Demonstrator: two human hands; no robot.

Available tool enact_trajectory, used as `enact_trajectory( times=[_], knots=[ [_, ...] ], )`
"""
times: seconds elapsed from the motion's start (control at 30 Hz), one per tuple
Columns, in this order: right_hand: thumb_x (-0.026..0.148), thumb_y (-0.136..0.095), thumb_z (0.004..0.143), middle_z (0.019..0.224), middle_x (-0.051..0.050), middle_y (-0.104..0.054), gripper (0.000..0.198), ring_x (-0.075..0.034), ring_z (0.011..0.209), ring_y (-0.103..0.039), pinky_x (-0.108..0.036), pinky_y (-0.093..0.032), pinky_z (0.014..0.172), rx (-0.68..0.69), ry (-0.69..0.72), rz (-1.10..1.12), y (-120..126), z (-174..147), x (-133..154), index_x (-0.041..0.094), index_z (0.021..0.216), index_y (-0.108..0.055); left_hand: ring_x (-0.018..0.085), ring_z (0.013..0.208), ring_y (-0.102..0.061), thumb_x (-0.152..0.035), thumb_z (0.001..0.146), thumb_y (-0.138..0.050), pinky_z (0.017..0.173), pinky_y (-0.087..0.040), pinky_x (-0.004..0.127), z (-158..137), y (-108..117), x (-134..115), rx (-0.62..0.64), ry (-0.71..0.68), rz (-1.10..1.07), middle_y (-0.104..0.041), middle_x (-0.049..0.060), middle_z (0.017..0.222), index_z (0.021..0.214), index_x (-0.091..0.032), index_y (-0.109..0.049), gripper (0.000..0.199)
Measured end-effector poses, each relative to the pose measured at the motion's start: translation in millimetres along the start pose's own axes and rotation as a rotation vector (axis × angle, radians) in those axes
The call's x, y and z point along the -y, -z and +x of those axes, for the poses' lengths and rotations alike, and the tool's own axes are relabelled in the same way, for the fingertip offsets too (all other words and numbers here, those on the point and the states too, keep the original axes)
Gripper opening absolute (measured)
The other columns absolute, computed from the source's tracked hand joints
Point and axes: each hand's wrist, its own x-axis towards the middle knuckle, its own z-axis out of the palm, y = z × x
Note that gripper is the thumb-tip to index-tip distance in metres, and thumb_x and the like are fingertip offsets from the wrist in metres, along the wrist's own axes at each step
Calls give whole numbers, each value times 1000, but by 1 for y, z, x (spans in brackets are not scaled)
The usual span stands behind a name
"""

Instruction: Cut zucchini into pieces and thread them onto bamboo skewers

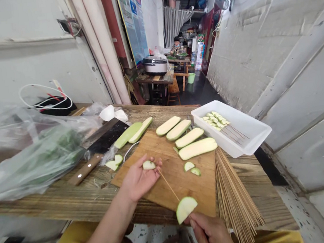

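Note:
My left hand (141, 178) is palm up over the cutting board (171, 182), a small zucchini slice (148, 165) resting in its curled fingers. Low in front, my right hand (211, 233) pinches a thin wooden skewer (168, 185) that carries a larger half-round zucchini slice (186, 209). The skewer's far end reaches the left fingertips. Several halved zucchini (197, 148) lie cut face up along the board's far right side. Two small cut pieces (189, 166) sit just below them. A bundle of skewers (235, 202) lies to the right of the board.
On the right is a white plastic tub (253, 130) with skewered slices (216, 120). A cleaver (105, 137) lies left, its wooden handle toward me, beside a plastic bag of greens (51, 149). Further back, a person (177, 47) is behind a table with a rice cooker (155, 65).

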Motion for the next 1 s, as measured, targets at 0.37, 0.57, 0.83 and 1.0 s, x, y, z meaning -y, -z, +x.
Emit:
enact_trajectory(
  times=[0.37,0.57,0.83,1.0],
  knots=[
    [23,-41,92,67,-4,-64,24,-14,59,-61,-18,-44,56,-331,-169,-32,23,-15,-12,15,85,-62,28,120,-42,-37,83,-49,102,-22,51,29,33,14,30,-838,1763,-56,10,125,109,-23,-62,32],
    [32,-41,93,53,4,-44,30,-11,43,-39,-19,-32,41,-428,-350,-20,43,-25,-21,13,90,-65,27,106,-51,-40,84,-50,92,-30,44,32,12,36,18,-965,2070,-63,10,112,103,-21,-64,31],
    [31,-40,94,57,4,-44,29,-10,47,-37,-20,-30,44,-417,-358,59,42,-34,-26,14,90,-64,24,88,-54,-30,81,-52,77,-37,35,44,-21,69,133,-826,2175,-62,9,91,94,-18,-63,21],
    [29,-40,94,55,5,-40,28,-10,46,-35,-20,-28,43,-410,-338,58,41,-35,-26,14,87,-63,21,77,-54,-24,75,-55,69,-38,32,47,-21,71,4,-719,2135,-61,6,83,88,-18,-58,15]
  ],
)
